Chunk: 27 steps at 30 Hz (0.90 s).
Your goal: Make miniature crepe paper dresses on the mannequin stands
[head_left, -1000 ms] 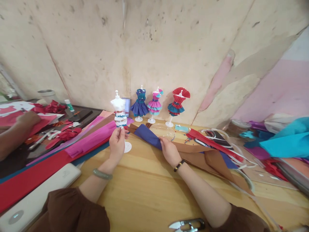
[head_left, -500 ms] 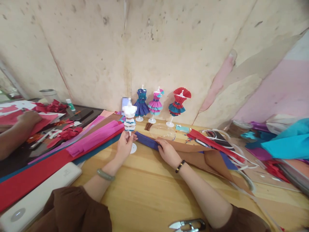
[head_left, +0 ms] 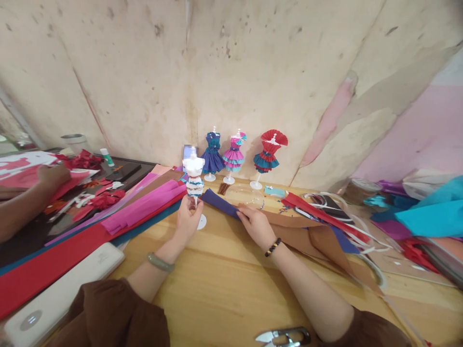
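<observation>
My left hand (head_left: pixel 188 217) grips the stem of a small white dress-form mannequin (head_left: pixel 194 166), held upright and wrapped round the hips with blue, white and brown bands. Its round white base (head_left: pixel 201 221) shows beside my fingers. My right hand (head_left: pixel 255 222) pinches a folded dark blue strip (head_left: pixel 220 202), whose free end points at the mannequin without touching it. Brown paper (head_left: pixel 314 236) lies under and beside my right hand. Behind stand three dressed mannequins: one in a blue dress (head_left: pixel 212 156), one in pink (head_left: pixel 234 156), one in red and teal (head_left: pixel 268 154).
Thread snips (head_left: pixel 282 336) lie at the front edge. A white power bank (head_left: pixel 67 294) and red (head_left: pixel 54 265) and magenta paper (head_left: pixel 144 207) are at left. Another person's hand (head_left: pixel 54 176) works at far left. A clear round dish (head_left: pixel 244 196) sits ahead; turquoise sheets (head_left: pixel 430 217) lie at right.
The blue strip's free end has come away from my left hand and lifted slightly. My left hand now holds only the mannequin. The other person's hand has shifted a little right.
</observation>
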Each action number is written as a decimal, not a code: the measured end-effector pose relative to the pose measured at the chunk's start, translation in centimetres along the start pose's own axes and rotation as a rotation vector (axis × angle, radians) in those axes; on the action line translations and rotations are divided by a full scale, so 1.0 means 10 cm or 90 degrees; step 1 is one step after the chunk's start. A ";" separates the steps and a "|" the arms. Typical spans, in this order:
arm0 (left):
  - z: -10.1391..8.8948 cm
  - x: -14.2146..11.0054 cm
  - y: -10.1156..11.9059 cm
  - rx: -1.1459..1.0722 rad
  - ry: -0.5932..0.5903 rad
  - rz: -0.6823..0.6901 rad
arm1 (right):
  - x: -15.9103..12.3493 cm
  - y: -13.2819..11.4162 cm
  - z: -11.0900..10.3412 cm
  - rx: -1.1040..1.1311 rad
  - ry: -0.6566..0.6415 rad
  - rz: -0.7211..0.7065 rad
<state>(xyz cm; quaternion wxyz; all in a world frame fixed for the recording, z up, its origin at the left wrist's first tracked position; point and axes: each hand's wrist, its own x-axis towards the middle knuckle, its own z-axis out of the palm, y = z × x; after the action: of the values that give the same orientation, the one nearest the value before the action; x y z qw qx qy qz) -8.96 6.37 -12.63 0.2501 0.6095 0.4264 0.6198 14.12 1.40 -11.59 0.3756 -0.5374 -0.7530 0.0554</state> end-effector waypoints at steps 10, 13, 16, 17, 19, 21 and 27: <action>-0.02 0.02 -0.01 -0.099 0.067 -0.016 | 0.15 -0.18 -0.51 0.074 0.251 0.003; -0.03 0.03 0.00 -0.118 0.096 0.008 | 0.18 -0.21 -0.70 0.108 0.333 0.031; -0.03 0.04 0.02 -0.114 0.116 0.018 | 0.20 -0.22 -0.83 0.176 0.394 0.068; -0.03 0.04 0.03 -0.113 0.121 0.019 | 0.21 -0.22 -0.86 0.199 0.408 0.081; -0.03 0.04 0.04 -0.111 0.123 0.020 | 0.21 -0.23 -0.90 0.231 0.431 0.102; -0.03 0.04 0.03 -0.108 0.127 0.023 | 0.21 -0.26 -0.94 0.242 0.452 0.108; -0.04 0.05 0.00 -0.114 0.143 0.031 | 0.16 -0.45 -1.14 0.203 0.486 0.038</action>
<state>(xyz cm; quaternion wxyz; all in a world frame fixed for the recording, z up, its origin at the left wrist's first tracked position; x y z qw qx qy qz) -9.39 6.72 -12.31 0.2391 0.5214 0.3796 0.7258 17.61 -2.81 -0.47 0.7046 -0.4763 -0.5255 -0.0212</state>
